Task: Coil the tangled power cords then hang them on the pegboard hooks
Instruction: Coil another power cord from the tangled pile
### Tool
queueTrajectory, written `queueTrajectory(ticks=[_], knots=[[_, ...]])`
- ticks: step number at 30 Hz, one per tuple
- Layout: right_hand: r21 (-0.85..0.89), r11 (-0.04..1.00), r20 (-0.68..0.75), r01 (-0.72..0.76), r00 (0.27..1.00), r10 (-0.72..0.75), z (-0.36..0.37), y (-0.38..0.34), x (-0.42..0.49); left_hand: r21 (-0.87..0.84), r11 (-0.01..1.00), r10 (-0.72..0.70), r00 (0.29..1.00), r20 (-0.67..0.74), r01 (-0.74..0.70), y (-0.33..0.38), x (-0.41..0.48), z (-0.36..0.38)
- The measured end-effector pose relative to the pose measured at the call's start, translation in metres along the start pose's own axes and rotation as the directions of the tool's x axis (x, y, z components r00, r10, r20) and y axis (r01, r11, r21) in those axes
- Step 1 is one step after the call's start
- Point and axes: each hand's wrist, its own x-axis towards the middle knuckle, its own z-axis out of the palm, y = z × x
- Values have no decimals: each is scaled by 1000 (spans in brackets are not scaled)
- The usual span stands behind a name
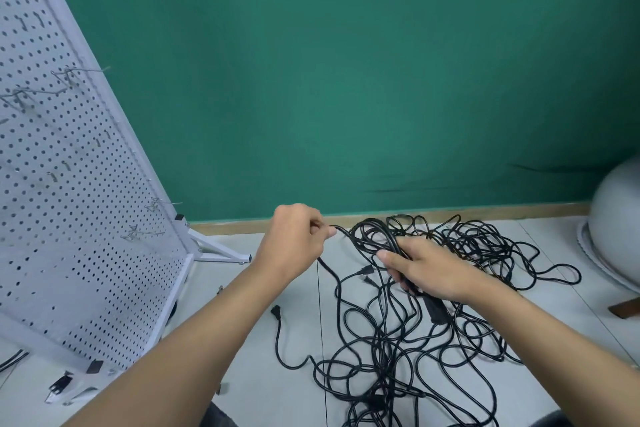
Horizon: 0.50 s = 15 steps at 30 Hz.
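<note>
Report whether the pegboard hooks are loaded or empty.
Empty: the visible thin metal hooks on the white perforated pegboard stick out bare, while the black power cords sprawl tangled on the floor.

The place looks like a staged indoor workroom or small recording studio: a wrinkled green cloth backdrop [346, 80] covers the whole back wall down to a wooden skirting board [485, 210]. A freestanding white pegboard [69, 184] fitted with wire hooks [86, 70] stands on a metal frame with splayed feet [214, 250] on a pale tiled floor [277, 340]. Black power cords [398, 340] lie heaped on that floor, near a rounded grey object [616, 218] of unclear kind
</note>
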Motion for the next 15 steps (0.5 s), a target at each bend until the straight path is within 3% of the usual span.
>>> queueTrajectory(ticks=[2,6,10,15], knots=[[-53,999,14,-9,1000,10,6,-1,1,-240,964,-127,991,-34,116,6,-2,1],[-74,997,1,28,1000,-28,19,-5,5,-536,810,-202,972,124,237,13,-4,6],[-50,997,-96,61,993,-66,16,-5,8,-655,704,-161,960,229,274,5,-3,7],[-70,982,-118,177,976,-185,12,0,11,-676,695,-108,966,237,244,-3,-2,4]])
